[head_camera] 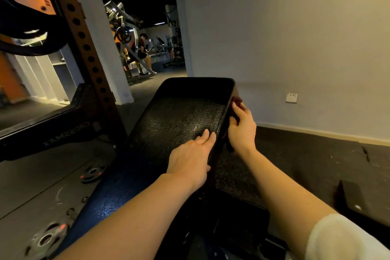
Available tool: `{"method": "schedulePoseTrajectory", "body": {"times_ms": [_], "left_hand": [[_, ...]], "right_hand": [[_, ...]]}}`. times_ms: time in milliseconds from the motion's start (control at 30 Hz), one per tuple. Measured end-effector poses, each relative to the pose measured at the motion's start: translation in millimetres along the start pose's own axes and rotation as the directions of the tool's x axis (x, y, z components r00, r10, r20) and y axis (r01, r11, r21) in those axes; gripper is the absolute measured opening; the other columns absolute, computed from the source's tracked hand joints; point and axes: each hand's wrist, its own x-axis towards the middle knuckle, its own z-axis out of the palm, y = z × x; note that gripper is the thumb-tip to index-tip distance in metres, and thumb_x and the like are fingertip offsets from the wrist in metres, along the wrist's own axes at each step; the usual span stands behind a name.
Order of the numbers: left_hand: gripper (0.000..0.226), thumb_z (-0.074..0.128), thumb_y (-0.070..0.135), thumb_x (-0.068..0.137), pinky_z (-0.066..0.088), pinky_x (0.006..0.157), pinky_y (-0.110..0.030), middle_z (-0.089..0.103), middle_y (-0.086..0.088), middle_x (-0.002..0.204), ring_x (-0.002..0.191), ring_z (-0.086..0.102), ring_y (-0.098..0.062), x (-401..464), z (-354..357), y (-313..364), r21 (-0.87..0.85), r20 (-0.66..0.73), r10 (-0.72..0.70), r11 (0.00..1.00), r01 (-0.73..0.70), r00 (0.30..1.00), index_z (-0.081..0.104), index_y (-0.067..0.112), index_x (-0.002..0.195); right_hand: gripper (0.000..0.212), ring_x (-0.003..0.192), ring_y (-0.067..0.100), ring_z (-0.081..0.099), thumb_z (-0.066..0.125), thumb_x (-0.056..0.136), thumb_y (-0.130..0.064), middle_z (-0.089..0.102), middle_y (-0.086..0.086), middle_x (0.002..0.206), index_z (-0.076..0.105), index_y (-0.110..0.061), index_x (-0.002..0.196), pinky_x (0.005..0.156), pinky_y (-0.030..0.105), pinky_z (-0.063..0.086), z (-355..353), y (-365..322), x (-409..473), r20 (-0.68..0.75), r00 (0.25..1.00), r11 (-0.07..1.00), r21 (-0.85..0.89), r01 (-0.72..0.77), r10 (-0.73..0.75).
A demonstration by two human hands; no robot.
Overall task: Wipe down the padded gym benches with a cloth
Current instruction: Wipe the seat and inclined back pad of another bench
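Pressing my left hand (pixel 191 159) flat on the padded bench (pixel 179 116), fingers straight | my right hand (pixel 241 126) grips a dark red cloth (pixel 238 101) against the bench's right edge

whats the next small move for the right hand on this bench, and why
Probably slide the right hand with the dark red cloth further along the right side edge of the bench pad, since the cloth is pressed there while the left hand rests flat on top, steadying it.
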Motion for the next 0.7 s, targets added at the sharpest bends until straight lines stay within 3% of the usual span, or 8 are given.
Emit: {"method": "schedulePoseTrajectory", "body": {"times_ms": [133, 367, 533, 700], "left_hand": [[0.081, 0.056, 0.027, 0.098, 0.038, 0.104, -0.031, -0.004, 0.015, 0.162, 0.145, 0.021, -0.011, -1, 2, 0, 0.008, -0.008, 0.008, 1.000, -0.008, 1.000, 0.000, 0.033, 0.155], [0.080, 0.055, 0.028, 0.098, 0.036, 0.105, -0.028, -0.006, 0.016, 0.162, 0.145, 0.021, -0.009, -1, 4, 0, -0.003, -0.035, 0.001, 1.000, -0.001, 0.999, -0.002, 0.035, 0.154], [0.079, 0.053, 0.029, 0.099, 0.033, 0.107, -0.027, -0.006, 0.017, 0.161, 0.146, 0.018, -0.007, -1, 6, -1, -0.018, -0.044, 0.008, 1.000, -0.009, 0.999, -0.002, 0.036, 0.154], [0.078, 0.053, 0.029, 0.099, 0.033, 0.106, -0.026, -0.006, 0.018, 0.161, 0.146, 0.015, -0.005, -2, 6, -2, -0.027, -0.060, 0.013, 1.000, -0.015, 0.998, -0.003, 0.036, 0.154]], "right_hand": [[0.049, 0.141, 0.020, 0.033, 0.049, 0.093, 0.007, 0.039, 0.005, 0.152, 0.050, -0.010, 0.139, 0.111, 0.019, 0.021, -4, 10, -18, 0.033, 0.995, 0.994, -0.061, 0.092, -0.090], [0.049, 0.143, 0.021, 0.028, 0.042, 0.096, 0.007, 0.033, 0.003, 0.155, 0.048, -0.009, 0.142, 0.104, 0.013, 0.016, 2, -5, 30, -0.003, 1.000, 1.000, 0.009, -0.012, 0.012], [0.053, 0.141, 0.016, 0.028, 0.046, 0.095, 0.006, 0.031, -0.002, 0.156, 0.047, -0.017, 0.143, 0.106, 0.014, 0.017, -1, 8, -16, 0.045, 0.993, 0.994, -0.017, 0.107, -0.106], [0.055, 0.147, 0.018, 0.017, 0.040, 0.094, 0.010, 0.024, 0.000, 0.159, 0.042, -0.011, 0.146, 0.106, 0.012, 0.012, -3, 3, 22, 0.113, 0.992, 0.999, 0.030, 0.044, -0.047]]}}
